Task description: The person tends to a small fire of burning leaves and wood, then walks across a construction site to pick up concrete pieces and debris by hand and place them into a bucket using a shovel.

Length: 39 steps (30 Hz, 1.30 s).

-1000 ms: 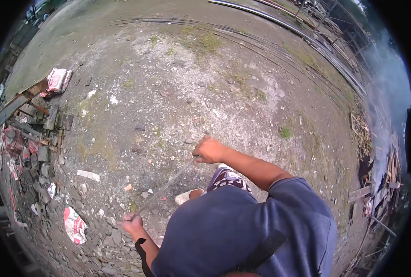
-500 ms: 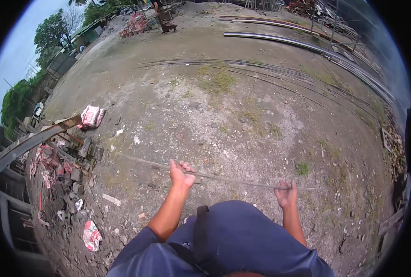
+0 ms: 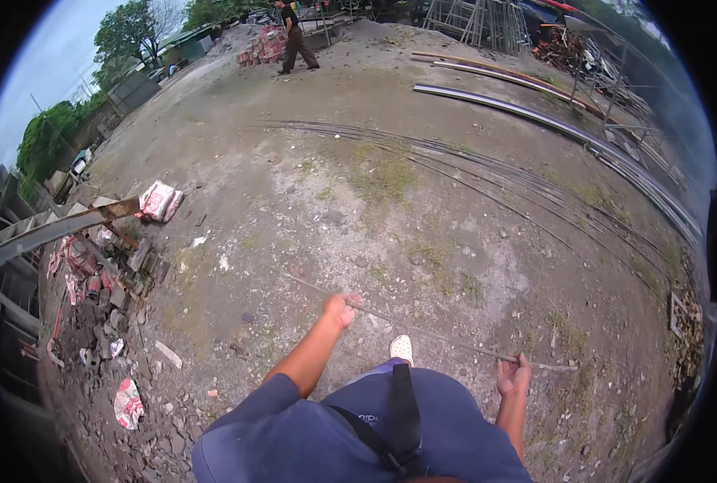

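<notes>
A long, thin metal rod (image 3: 423, 332) crosses in front of my body, sloping down from left to right above the gravelly ground. My left hand (image 3: 342, 311) is closed round it toward its left end, thumb side up. Near the other end my right hand (image 3: 514, 376) grips it, fingers curled over and palm turned upward. Both ends of the rod stick out past my hands. Below the rod, one white clog (image 3: 402, 348) shows at the hem of my blue shirt.
Long thin bars (image 3: 455, 153) lie on the ground ahead, with metal beams (image 3: 527, 117) beyond. A person (image 3: 293, 39) walks at the back. On the left are a filled sack (image 3: 160, 200), a rusty steel beam (image 3: 61, 229), rubble (image 3: 105, 314) and a crumpled sack (image 3: 128, 404).
The rod and both hands have shifted right, and the rod slopes more steeply. My clog has come into view. The person at the back shows more fully as the view has tilted up.
</notes>
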{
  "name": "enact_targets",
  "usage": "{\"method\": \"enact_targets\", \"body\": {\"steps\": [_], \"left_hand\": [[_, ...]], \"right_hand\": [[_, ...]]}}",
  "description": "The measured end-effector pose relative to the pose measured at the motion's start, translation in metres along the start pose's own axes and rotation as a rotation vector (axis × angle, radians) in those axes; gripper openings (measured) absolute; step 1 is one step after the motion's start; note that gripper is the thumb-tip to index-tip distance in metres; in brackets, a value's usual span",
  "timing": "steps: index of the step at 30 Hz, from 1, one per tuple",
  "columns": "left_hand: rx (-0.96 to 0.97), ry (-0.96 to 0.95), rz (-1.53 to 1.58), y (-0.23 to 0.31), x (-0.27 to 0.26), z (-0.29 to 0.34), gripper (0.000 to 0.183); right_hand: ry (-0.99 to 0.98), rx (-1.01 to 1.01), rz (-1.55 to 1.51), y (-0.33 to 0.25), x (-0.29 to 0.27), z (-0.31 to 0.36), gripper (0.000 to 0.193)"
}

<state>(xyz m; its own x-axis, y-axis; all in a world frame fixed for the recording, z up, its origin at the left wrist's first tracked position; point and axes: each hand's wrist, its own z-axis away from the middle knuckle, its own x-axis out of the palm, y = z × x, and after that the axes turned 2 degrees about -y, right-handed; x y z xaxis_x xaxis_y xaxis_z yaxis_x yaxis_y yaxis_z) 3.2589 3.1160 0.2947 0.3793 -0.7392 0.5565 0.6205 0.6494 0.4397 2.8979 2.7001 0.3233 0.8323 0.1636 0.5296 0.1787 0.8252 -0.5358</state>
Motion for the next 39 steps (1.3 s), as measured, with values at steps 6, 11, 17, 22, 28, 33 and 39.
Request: {"method": "enact_targets", "body": {"steps": [6, 11, 17, 22, 28, 33, 39], "left_hand": [[-0.157, -0.028, -0.352, -0.098, 0.122, -0.101, 0.029], [-0.366, -0.077, -0.546, -0.149, 0.206, -0.171, 0.032], [-0.264, -0.024, -0.631, -0.205, 0.320, -0.247, 0.036], [-0.197, -0.083, -0.671, -0.247, 0.545, -0.273, 0.040], [0.102, -0.444, -1.215, -0.224, 0.795, -0.224, 0.062], [0.401, -0.548, -1.593, -0.251, 0.720, -0.193, 0.041], [-0.055, 0.153, -2.193, -0.223, 0.395, -0.114, 0.055]], "right_hand": [[0.253, -0.114, -0.004, -0.084, -0.019, -0.123, 0.026], [0.416, -0.150, -0.128, -0.137, -0.047, -0.210, 0.023], [0.436, -0.053, -0.057, -0.234, -0.007, -0.330, 0.022], [0.298, -0.149, -0.008, -0.412, 0.058, -0.455, 0.034], [0.310, -0.449, 0.610, -0.600, 0.174, -0.538, 0.055], [0.323, -0.364, 1.551, -0.541, 0.055, -0.637, 0.033], [-0.124, 0.767, 1.986, -0.398, -0.056, -0.501, 0.038]]}}
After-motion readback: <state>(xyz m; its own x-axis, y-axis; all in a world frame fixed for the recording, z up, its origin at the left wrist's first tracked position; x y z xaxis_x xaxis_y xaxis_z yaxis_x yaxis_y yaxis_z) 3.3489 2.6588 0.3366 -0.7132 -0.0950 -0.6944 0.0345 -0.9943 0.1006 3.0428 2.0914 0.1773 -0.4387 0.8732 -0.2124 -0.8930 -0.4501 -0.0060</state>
